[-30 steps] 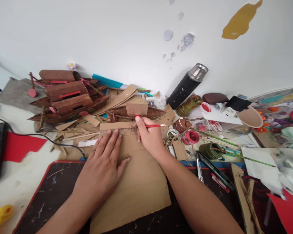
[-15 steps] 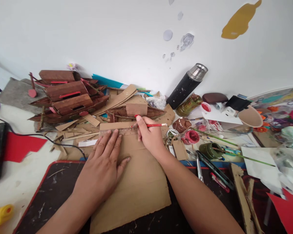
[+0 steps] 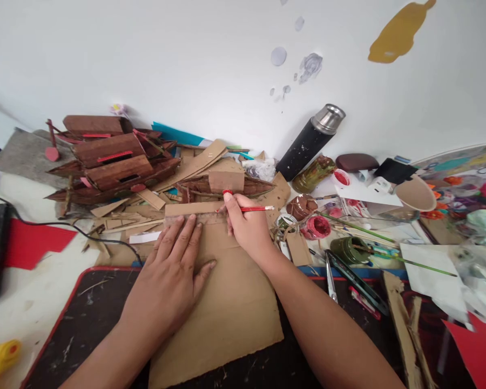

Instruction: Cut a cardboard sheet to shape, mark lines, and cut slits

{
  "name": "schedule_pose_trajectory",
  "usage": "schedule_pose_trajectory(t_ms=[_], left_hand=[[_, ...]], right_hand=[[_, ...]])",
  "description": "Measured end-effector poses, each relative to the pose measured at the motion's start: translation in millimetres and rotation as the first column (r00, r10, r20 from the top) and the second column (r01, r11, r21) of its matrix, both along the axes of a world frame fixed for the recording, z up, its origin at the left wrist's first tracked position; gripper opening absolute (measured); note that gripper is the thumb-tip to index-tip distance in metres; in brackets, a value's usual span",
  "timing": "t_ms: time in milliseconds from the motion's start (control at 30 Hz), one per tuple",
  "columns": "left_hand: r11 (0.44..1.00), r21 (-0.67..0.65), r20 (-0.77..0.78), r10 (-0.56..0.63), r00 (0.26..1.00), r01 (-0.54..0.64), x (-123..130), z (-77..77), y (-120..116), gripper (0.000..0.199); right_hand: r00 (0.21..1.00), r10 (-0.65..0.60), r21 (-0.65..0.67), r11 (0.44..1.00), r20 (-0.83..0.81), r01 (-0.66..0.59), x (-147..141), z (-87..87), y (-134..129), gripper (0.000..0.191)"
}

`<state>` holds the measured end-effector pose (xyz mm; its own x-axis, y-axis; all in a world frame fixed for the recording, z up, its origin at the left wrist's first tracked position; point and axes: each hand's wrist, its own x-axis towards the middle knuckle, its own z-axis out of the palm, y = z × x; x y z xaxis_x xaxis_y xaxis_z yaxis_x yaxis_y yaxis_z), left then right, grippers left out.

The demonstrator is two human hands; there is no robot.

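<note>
Your right fingers (image 3: pixel 234 210) are pinching a slim red pencil (image 3: pixel 257 209), spread left fingers (image 3: pixel 183 237) pressing a clear ruler (image 3: pixel 208 218). Easing pressure is risking slippage.

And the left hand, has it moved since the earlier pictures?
No. Against the mat, the left hand shows no visible shift; it rests on the cardboard, fingertips at the ruler, as before.

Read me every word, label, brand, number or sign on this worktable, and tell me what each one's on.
No text is readable in this view.
Clear flat plastic ruler: any markings are too small and blurred to read.
Slim red pencil: any print is too small to read.
Black cylindrical flask: white specks, no readable lettering.
</note>
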<state>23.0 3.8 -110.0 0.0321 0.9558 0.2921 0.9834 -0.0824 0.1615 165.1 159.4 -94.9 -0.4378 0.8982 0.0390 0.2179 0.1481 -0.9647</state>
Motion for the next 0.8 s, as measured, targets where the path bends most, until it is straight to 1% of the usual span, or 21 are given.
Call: schedule_pose_trajectory(t_ms=[167,367,533,800], left_hand=[[1.0,-0.007,-0.019,0.002,1.0,-0.002,-0.4,0.1,-0.1,0.078],[1.0,0.001,0.0,0.0,1.0,0.0,-0.2,0.4,-0.4,0.077],[1.0,0.006,-0.017,-0.009,1.0,0.009,-0.5,0.6,-0.3,0.077],[1.0,-0.001,-0.034,-0.011,0.999,0.011,-0.7,0.1,-0.7,0.076]], right_hand=[[1.0,0.007,-0.014,1.0,-0.011,-0.007,-0.2,0.7,0.9,0.053],[0.999,0.008,-0.01,1.0,-0.043,-0.008,0.9,2.9,0.5,0.051],[0.999,0.003,-0.022,1.0,-0.034,-0.004,0.7,1.6,0.7,0.051],[1.0,0.0,0.003,1.0,-0.003,0.0,-0.4,-0.9,1.4,0.049]])
